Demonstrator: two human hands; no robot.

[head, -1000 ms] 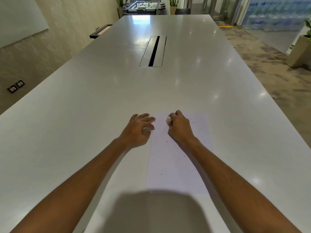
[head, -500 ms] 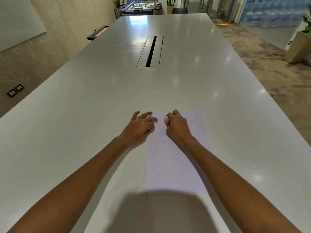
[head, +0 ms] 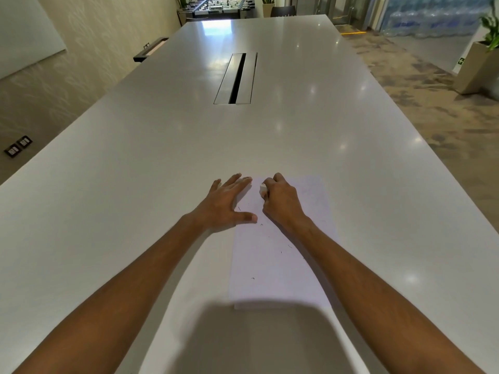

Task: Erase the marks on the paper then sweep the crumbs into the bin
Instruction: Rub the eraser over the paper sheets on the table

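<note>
A white rectangular sheet of paper (head: pixel 280 255) lies flat on the long glossy white tabletop (head: pixel 135 171). The left hand (head: pixel 225 205) presses its straight, spread fingers (head: pixel 237 182) on the sheet's far left edge. The right hand (head: pixel 280 202) grips a small white eraser (head: pixel 262 189) against the paper. Small dark crumbs (head: pixel 280 251) dot the sheet.
</note>
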